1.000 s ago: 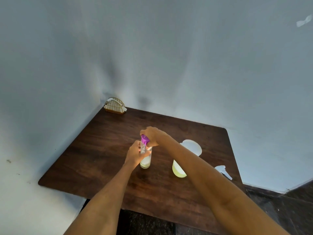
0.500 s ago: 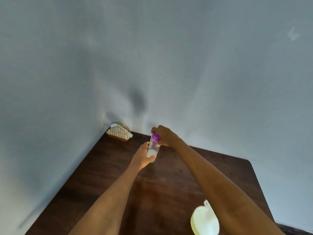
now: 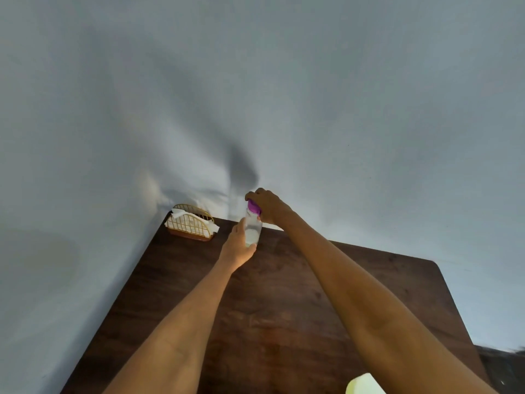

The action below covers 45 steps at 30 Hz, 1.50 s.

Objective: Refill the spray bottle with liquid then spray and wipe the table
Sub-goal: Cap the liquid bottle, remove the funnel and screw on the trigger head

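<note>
Purple is the spot to watch, the purple cap point(image 3: 253, 207) sitting just above the middle of the frame with the right hand point(image 3: 268, 206) clenched over it, fingers curled round the top. Below it, the left hand point(image 3: 238, 247) wraps the clear spray bottle point(image 3: 252, 230) around its lower body, thumb up along the near side. Compared with a second ago, big change: the bottle was standing down on the dark wooden table point(image 3: 284, 308) at mid-surface, and now it's lifted and carried out toward the far edge, seen against the pale wall point(image 3: 255, 81), tilted a touch. The view has swung up too, so the wall fills the upper two thirds. The white lid and the small white piece seen earlier on the right of the table are out of view now, and only a sliver of the yellow-green bowl point(image 3: 363, 384) peeks in at the bottom edge, right of centre; its contents cannot be made out. Inside the bottle, a pale whitish liquid fills the lower part. Left of the hands, the gold wire holder point(image 3: 191, 223) stands in the table's far corner with white napkins point(image 3: 181, 216) tucked in it
</note>
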Motion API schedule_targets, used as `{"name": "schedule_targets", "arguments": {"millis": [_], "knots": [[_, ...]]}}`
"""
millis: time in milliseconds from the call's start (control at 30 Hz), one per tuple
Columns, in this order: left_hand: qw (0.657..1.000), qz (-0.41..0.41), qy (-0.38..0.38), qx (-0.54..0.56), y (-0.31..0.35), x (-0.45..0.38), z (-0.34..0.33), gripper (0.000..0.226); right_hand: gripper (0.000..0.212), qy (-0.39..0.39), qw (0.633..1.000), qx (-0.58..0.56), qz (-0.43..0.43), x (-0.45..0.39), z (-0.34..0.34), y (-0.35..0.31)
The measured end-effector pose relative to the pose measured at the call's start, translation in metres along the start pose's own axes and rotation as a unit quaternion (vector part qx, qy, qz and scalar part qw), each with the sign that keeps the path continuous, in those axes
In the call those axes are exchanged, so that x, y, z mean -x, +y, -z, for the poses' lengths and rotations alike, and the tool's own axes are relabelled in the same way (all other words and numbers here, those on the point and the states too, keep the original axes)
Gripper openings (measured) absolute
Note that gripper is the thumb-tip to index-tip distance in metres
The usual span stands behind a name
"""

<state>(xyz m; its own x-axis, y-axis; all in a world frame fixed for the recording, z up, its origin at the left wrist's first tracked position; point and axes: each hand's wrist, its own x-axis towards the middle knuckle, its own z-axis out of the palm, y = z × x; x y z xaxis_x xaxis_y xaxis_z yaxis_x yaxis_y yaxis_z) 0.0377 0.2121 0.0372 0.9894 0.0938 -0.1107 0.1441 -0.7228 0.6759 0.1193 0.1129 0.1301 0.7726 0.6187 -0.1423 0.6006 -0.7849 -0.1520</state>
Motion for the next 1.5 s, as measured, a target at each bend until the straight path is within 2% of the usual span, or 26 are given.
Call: {"name": "schedule_targets", "arguments": {"millis": [100, 200, 267, 333, 467, 600, 767, 900, 1067, 1200, 1367, 1500], "knots": [[1.000, 0.000, 0.003, 0.003, -0.001, 0.003, -0.001, 0.078, 0.057, -0.001, 1.000, 0.006, -0.011, 0.001, -0.001, -0.004], [1.000, 0.010, 0.000, -0.003, 0.003, 0.006, -0.002, 0.080, 0.070, -0.008, 1.000, 0.016, -0.008, 0.008, -0.001, -0.007], [1.000, 0.020, 0.003, -0.012, 0.006, 0.010, -0.004, 0.082, 0.083, 0.011, 0.999, 0.039, -0.009, 0.018, 0.003, -0.011], [0.999, 0.036, 0.006, -0.020, 0.009, 0.020, -0.007, 0.083, 0.088, 0.053, 0.998, 0.033, -0.018, 0.035, 0.006, -0.014], [0.998, 0.036, 0.019, -0.038, 0.022, 0.051, -0.022, 0.073, 0.074, 0.127, 0.991, -0.033, -0.019, 0.085, 0.011, -0.006], [0.999, 0.010, 0.017, -0.046, 0.056, 0.087, -0.041, 0.066, 0.062, 0.142, 0.988, -0.038, -0.050, 0.156, 0.015, 0.022], [0.999, -0.007, -0.004, -0.031, 0.104, 0.158, -0.085, 0.062, 0.045, 0.180, 0.972, -0.098, -0.115, 0.269, 0.014, 0.061], [0.999, -0.008, -0.043, -0.031, 0.122, 0.219, -0.132, 0.060, 0.040, 0.184, 0.956, -0.142, -0.182, 0.358, -0.009, 0.096], [0.996, 0.011, -0.073, -0.041, 0.122, 0.264, -0.167, 0.060, 0.040, 0.158, 0.947, -0.142, -0.240, 0.439, -0.043, 0.131], [0.995, 0.032, -0.085, -0.043, 0.120, 0.283, -0.181, 0.059, 0.023, 0.168, 0.921, -0.212, -0.281, 0.467, -0.072, 0.141], [0.995, 0.045, -0.085, -0.013, 0.129, 0.296, -0.190, 0.057, 0.029, 0.152, 0.873, -0.372, -0.275, 0.462, -0.084, 0.106], [0.995, 0.050, -0.082, 0.001, 0.133, 0.298, -0.188, 0.053, 0.023, 0.139, 0.882, -0.367, -0.259, 0.446, -0.085, 0.085]]}}
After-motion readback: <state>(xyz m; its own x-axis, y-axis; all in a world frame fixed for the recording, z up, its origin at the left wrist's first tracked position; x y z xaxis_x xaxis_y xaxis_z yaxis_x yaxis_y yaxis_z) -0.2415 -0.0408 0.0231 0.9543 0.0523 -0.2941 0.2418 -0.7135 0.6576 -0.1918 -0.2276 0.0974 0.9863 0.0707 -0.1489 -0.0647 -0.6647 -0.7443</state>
